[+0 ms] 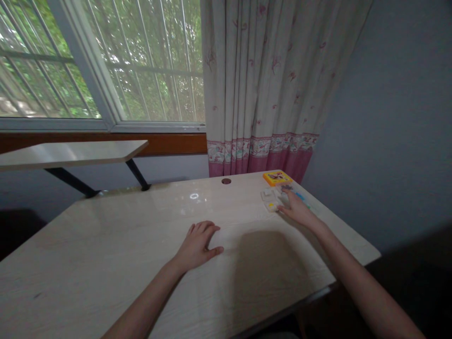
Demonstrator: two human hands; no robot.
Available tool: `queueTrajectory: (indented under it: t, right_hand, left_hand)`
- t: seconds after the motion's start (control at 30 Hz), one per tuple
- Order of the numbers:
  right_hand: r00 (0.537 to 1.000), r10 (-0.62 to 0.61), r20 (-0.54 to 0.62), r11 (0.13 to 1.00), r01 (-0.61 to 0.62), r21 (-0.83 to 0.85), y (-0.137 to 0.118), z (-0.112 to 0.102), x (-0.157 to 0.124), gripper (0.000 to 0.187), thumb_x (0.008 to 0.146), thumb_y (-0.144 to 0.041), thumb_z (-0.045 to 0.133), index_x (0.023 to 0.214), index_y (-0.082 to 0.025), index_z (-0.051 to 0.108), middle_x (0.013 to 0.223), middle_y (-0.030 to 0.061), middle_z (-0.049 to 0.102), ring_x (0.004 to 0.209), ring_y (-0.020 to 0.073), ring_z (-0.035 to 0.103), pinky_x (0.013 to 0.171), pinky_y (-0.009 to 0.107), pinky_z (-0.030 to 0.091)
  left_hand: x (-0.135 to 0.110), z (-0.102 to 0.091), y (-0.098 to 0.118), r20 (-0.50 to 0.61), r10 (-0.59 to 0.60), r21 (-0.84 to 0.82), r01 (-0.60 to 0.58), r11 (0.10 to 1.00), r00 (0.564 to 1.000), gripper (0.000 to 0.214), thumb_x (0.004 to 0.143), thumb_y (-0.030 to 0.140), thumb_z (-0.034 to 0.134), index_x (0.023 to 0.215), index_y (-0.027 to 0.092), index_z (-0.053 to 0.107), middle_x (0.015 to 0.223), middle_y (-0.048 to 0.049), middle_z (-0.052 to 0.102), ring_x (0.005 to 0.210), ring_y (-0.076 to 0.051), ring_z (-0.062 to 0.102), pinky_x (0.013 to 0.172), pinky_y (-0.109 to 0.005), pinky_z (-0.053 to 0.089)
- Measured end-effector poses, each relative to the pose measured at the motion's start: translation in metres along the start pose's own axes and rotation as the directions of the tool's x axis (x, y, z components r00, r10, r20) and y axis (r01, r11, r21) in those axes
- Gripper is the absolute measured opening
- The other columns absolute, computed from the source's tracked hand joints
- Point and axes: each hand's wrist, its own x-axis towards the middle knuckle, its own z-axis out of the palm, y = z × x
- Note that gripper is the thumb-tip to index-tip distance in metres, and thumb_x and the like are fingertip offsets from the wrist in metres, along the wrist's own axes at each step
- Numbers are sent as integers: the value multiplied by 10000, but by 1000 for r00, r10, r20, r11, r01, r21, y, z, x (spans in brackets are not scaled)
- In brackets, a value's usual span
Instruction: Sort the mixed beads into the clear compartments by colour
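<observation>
My left hand point(198, 246) rests on the pale tabletop point(116, 263), palm down, fingers and thumb apart, with nothing in it. Over at the far right, my right hand point(298, 208) is on the right side of a small white compartment tray point(267, 197). Its thumb lies at the tray's near edge and a finger at the far side, so it appears to grip the tray. A yellow bit point(271, 205) shows in one compartment. By the fingertips lies a small dark piece point(286, 187). Blue pieces point(300, 196) are partly visible beyond the hand.
A yellow-orange box point(277, 178) with a printed top lies at the table's back right corner. Left of it is a round brown cable hole point(226, 181). A raised shelf point(77, 153) on black legs stands at the back left. Curtains point(261, 84) hang behind the table.
</observation>
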Motion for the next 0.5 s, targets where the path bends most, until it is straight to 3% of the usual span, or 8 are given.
queueTrajectory:
  t: [0.17,0.3,0.4,0.5]
  right_hand:
    - [985,158,62,987,-161,30,-14,46,21,802,679,-293,600,1347,-95,203,1334,228,360,1227,336,369,979,479,320]
    - [985,152,82,985,-158,72,-22,56,25,890,646,-258,631,1374,-100,144,1351,232,340,1213,337,384,978,464,319]
    - [978,97,183,983,-122,135,-50,55,22,1013,598,-314,694,1392,-80,108,1327,237,374,1165,340,434,950,447,350]
    - [945,57,323,966,-133,220,-95,56,13,1096,576,-391,719,1399,-47,83,1259,242,451,1124,340,465,913,450,378]
  left_hand:
    - [0,-2,2,9,2,-2,-2,1000,1000,524,732,555,540,1136,221,521,1157,-94,524,1092,-276,452,942,-436,327]
    - [1,-2,2,9,-11,-11,11,1000,1000,520,718,541,564,1129,225,522,1155,-95,527,1095,-276,454,944,-436,320]
    - [1,2,6,-4,-65,-39,65,997,998,574,693,534,592,1160,217,489,1178,-103,525,1118,-287,448,959,-454,291]
    - [2,9,16,-46,-148,-89,143,986,988,786,620,521,661,1269,191,365,1252,-126,485,1156,-303,425,985,-481,242]
